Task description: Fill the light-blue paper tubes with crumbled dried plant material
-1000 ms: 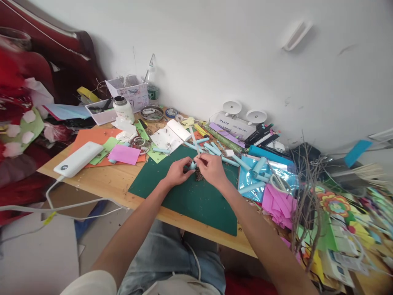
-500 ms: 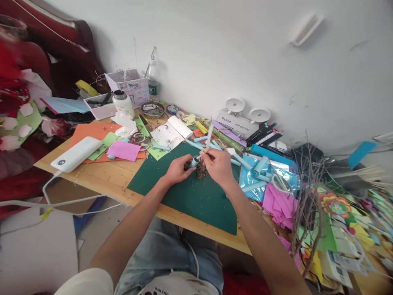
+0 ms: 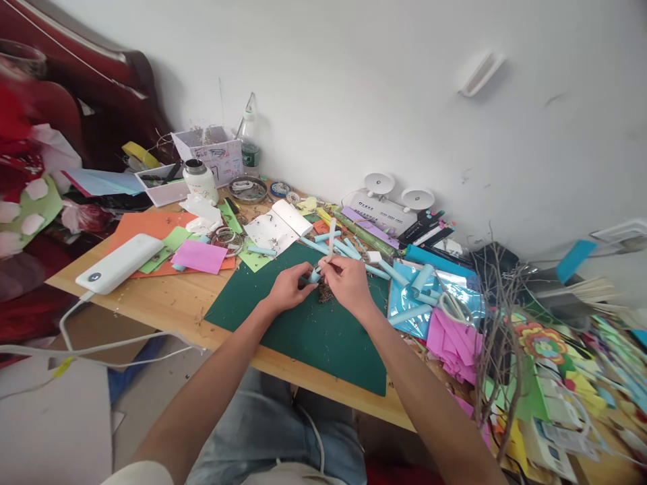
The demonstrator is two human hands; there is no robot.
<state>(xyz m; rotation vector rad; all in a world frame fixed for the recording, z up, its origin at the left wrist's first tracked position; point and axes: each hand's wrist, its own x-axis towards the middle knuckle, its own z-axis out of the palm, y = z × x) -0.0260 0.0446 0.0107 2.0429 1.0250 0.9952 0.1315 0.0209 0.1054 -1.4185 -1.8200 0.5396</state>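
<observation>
Since half a second earlier the pale stick (image 3: 331,237) in the right hand (image 3: 348,283) had swung from a rightward lean to nearly upright, and both hands had drawn a little closer together over the green cutting mat (image 3: 308,330), near its far edge. The left hand (image 3: 286,288) pinched a small light-blue paper roll (image 3: 314,275) between thumb and fingertips, its open end turned toward the right hand; the right hand's fingers were pressed together around the lower end of the stick, whose tip met the roll's mouth, though whether it had gone inside could not be told. A small heap of brownish crumbs (image 3: 325,294) lay on the mat just below the two hands. Beyond them, along the mat's far edge and over the shiny blue sheet (image 3: 404,303) toward the right side of the wooden table (image 3: 172,300), more light-blue rolls (image 3: 422,277) lay scattered. The step in hand looked like working the stick into the roll, perhaps tamping or shaping it. The next move would seem to call for keeping the roll steady and in line with the stick, with light pressure so the thin paper would not crush or unroll
</observation>
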